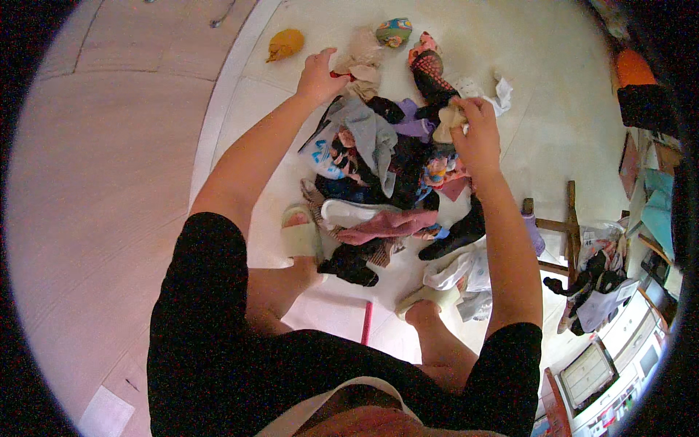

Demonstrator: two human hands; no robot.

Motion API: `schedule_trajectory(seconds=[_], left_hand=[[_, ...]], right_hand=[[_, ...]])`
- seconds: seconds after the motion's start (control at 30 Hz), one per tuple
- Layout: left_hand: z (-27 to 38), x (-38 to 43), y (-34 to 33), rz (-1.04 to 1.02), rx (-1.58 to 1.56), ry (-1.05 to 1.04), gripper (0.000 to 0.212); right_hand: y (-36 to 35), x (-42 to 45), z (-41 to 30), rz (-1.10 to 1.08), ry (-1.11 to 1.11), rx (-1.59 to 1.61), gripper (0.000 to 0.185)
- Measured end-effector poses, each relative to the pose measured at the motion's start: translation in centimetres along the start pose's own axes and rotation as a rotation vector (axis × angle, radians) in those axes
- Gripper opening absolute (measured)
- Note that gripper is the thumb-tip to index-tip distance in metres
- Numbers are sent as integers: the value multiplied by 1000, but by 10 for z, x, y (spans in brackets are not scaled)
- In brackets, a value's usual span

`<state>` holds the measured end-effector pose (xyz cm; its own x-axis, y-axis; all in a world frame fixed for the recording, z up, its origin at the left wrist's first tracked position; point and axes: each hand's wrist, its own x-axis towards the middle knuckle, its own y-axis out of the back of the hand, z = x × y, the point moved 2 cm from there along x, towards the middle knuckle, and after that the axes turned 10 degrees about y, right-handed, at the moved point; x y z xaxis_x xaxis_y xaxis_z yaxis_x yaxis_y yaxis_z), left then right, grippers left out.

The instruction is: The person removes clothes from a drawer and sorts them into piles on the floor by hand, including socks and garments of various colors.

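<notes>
A mixed heap of socks and other cloth items lies on the pale floor before me. My left hand (322, 76) is at the upper left of the heap, its fingers at a beige cloth piece (365, 76) with a red edge. My right hand (478, 128) pinches a cream sock (451, 123) at the heap's upper right. Between the hands lie a grey cloth (363, 128), a purple sock (412, 120) and black pieces. Nearer me are a pink cloth (390, 225), a white sole-shaped item (349, 213) and a black sock (458, 235).
Beyond the heap lie a mustard bundle (285, 45), a green patterned bundle (394, 33) and a black-and-pink netted piece (428, 68). My slippered feet stand on the near side. At right are a wooden frame (572, 229), more clothing (598, 295) and white drawers (633, 349).
</notes>
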<state>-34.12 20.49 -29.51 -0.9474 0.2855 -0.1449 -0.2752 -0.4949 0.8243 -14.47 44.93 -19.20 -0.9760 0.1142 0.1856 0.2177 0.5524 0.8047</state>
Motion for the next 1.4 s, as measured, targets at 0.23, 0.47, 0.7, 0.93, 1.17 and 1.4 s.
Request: schedule_trajectory(seconds=[0.23, 0.47, 0.7, 0.93, 1.17, 1.4], left_hand=[[57, 55, -57, 101, 347, -157, 82], [72, 67, -89, 237, 598, -451, 62], [-12, 21, -68, -168, 781, -610, 46], [-43, -73, -25, -57, 129, -116, 54], [-45, -165, -5, -573, -194, 134, 46], [-18, -187, 97, -438, 343, -518, 22]], right_hand=[[-68, 21, 76, -324, -216, -289, 64], [-107, -55, 108, -360, -204, -268, 56], [-63, -123, 130, -235, -381, -293, 52], [-40, -104, 48, -39, -188, -342, 51], [-128, -75, -73, -412, 253, -337, 43], [-77, -134, -10, -466, -302, -383, 23]])
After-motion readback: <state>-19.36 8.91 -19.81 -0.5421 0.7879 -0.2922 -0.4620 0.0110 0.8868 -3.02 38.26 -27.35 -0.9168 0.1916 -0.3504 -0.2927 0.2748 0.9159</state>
